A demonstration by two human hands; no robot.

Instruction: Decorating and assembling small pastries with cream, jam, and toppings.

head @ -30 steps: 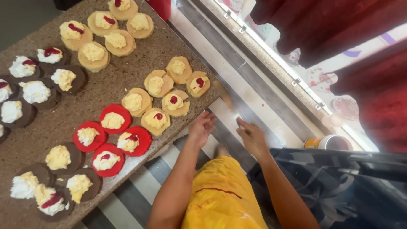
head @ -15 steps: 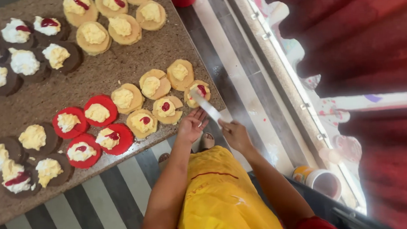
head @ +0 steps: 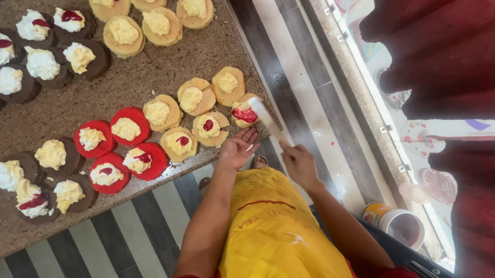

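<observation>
- My right hand (head: 300,163) is closed around the handle of a white spatula (head: 264,117); its blade reaches up-left to the desk's near right corner.
- Spatula blade lies on the tan cake round with red jam (head: 243,114), the rightmost one at the desk edge; the blade touches the red blob.
- My left hand (head: 237,149) is open, palm up, fingers loosely spread, holding nothing. It sits at the desk's near edge, just beside the jam-topped round and below another tan round (head: 210,128) with cream and a red dot.
- Speckled brown stone desk (head: 144,77) carries groups of rounds: tan ones at the right, four red rounds (head: 125,126) with cream to their left, dark chocolate rounds (head: 53,156) with cream at near left and more at far left.
- Yellow apron (head: 274,232) covers my front below the hands.
- Floor is striped grey and white (head: 108,250).
- An open can (head: 397,222) stands on the floor at right, near a red curtain (head: 455,46).
</observation>
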